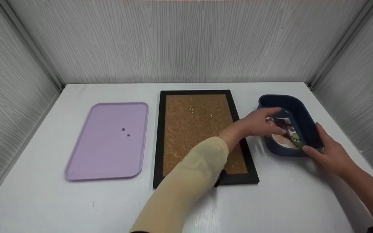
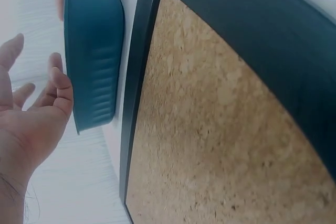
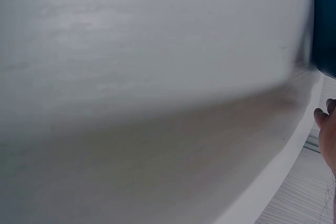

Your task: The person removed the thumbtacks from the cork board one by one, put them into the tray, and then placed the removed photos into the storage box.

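A dark blue bin [image 1: 306, 119] stands at the right of the table, with printed pictures [image 1: 285, 141] inside it. Over its left rim reaches my left hand [image 1: 257, 124], thumb and forefinger spread above the pictures. In the left wrist view the left hand [image 2: 37, 124] has loosely bent fingers beside the bin's wall [image 2: 94, 51], and nothing shows in its grasp. My right hand [image 1: 330, 155] grips the bin's near right corner, thumb at the rim and fingers along the outer side. Only a little of the right hand [image 3: 328, 135] shows in the right wrist view.
A black-framed corkboard [image 1: 199, 129] lies mid-table under my left forearm, a few tiny shiny bits on its upper part. To its left is a purple tray [image 1: 105, 155] bearing two small metallic pieces [image 1: 123, 129]. Panel walls [image 1: 180, 42] enclose the table's back and sides.
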{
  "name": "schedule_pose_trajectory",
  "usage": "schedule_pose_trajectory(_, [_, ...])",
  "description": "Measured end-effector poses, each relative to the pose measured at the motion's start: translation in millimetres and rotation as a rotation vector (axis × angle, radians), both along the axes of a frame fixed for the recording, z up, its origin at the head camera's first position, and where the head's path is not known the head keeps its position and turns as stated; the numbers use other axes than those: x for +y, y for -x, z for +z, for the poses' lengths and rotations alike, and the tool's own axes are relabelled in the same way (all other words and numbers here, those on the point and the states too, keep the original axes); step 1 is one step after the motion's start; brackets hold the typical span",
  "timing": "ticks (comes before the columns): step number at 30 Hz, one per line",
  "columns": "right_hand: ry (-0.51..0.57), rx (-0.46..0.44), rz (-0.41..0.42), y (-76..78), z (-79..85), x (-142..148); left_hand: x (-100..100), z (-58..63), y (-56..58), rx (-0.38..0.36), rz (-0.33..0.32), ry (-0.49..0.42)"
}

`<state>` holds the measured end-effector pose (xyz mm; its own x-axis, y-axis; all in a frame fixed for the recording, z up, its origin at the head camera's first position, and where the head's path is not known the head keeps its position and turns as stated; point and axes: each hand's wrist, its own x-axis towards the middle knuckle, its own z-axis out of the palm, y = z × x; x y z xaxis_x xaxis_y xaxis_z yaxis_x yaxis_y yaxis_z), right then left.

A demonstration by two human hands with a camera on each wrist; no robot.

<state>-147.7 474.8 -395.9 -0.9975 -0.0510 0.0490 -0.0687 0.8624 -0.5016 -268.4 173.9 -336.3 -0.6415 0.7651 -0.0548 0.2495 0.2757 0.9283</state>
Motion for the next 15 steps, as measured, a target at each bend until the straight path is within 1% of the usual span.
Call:
schedule_pose_trajectory(4, [-0.006,0.002,0.0,2.9,-0.7,1.4,-8.2,4.2,2.6,0.032,0.021,0.004])
schedule_pose_trajectory(8, [-0.008,0.013,0.003,4.3,-0.5,5.8,-21.4,8.8,6.9,0.08,0.044,0.021])
schedule_pose_trajectory(10, [-0.009,0.018,0.005,3.4,0.8,8.9,-29.8,10.3,9.5,0.08,0.044,0.007])
schedule_pose_trajectory(13, [-0.018,0.037,0.016,2.2,3.6,13.4,-45.5,12.7,14.2,0.08,0.061,-0.001])
schedule_pose_trajectory(15, [-0.031,0.058,0.017,1.2,5.9,15.6,-57.2,14.5,17.5,0.096,0.071,-0.002])
